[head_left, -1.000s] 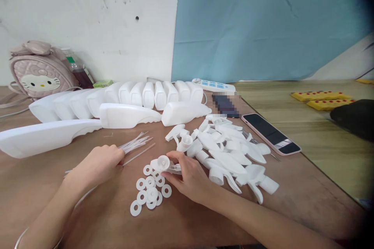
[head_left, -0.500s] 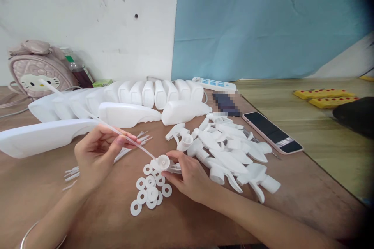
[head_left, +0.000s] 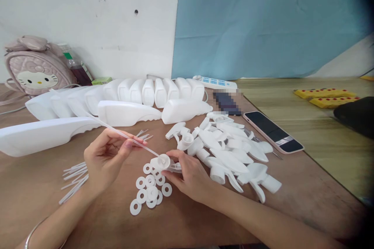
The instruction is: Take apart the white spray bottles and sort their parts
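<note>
L hand (head_left: pixel 103 159) has shifted right, pinching thin tube (head_left: pixel 150 150), tip at rim of sprayer head (head_left: pixel 164 161); R hand (head_left: pixel 189 173) grips it, nr washers (head_left: pixel 149 193), btwn bottles (head_left: pixel 127 113) & front edge of worktop (head_left: pixel 295 186).

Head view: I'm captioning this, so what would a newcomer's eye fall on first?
The white bottles along the back of the table probably catch the eye first. Then, near the middle, the left hand holds a thin tube with its end at the spray head in the right hand. The pink bag stands out at far left.
</note>
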The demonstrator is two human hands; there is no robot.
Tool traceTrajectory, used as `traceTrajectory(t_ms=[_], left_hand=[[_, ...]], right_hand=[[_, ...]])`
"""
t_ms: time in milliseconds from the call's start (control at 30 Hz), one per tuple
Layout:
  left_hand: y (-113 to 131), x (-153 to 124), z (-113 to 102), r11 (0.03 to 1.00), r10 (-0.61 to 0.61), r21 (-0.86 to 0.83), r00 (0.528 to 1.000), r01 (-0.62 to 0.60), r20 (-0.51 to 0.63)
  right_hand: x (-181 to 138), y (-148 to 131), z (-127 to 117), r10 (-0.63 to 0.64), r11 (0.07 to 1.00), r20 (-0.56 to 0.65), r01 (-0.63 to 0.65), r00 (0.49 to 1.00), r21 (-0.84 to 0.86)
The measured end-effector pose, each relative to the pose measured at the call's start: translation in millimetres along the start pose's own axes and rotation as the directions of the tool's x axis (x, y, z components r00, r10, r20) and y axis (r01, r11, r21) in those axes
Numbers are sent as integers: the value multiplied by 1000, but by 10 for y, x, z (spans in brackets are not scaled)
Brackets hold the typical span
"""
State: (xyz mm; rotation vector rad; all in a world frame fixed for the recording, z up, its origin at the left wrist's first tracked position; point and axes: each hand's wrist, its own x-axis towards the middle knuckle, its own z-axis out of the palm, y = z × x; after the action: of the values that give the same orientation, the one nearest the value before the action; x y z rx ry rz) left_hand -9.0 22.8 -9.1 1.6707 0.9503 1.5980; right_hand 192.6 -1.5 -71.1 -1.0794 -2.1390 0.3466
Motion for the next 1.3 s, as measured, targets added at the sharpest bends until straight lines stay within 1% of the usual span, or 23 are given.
traceTrajectory(t_ms=[200, 367, 467, 533, 667, 800, 1000, 1200, 1300], left_hand=[[-8, 11, -24, 998, 31, 57, 1000, -31, -5], [-7, -6, -29, 997, 39, 59, 999, -40, 24], [7, -15, -26, 994, 75, 84, 997, -72, -29], [15, -16, -22, 993, 78, 97, 996, -73, -50], [17, -21, -5, 994, 55, 91, 998, -52, -21], [4, -30, 7, 994, 81, 76, 997, -80, -14], [6, -44, -11, 989, 94, 118, 996, -94, 1], [5, -42, -23, 990, 104, 90, 994, -106, 28], [-16, -42, 9, 996, 78, 49, 995, -81, 64]], right_hand=[[2, 1, 0, -6, 1000, 3, 6, 1000, 10], [4, -3, -3, -3, 1000, 12, 2, 1000, 12], [0, 2, -4, 3, 1000, 18, -3, 1000, 13], [-1, 3, -3, 4, 1000, 19, -4, 1000, 14], [4, -2, -2, 0, 1000, 3, 0, 1000, 13], [5, 3, 2, -3, 1000, 6, 2, 1000, 13], [13, 0, -9, -6, 1000, 5, 6, 1000, 7], [13, -3, -8, -1, 1000, 17, 1, 1000, 7], [8, -3, 0, -4, 1000, 14, 4, 1000, 10]])
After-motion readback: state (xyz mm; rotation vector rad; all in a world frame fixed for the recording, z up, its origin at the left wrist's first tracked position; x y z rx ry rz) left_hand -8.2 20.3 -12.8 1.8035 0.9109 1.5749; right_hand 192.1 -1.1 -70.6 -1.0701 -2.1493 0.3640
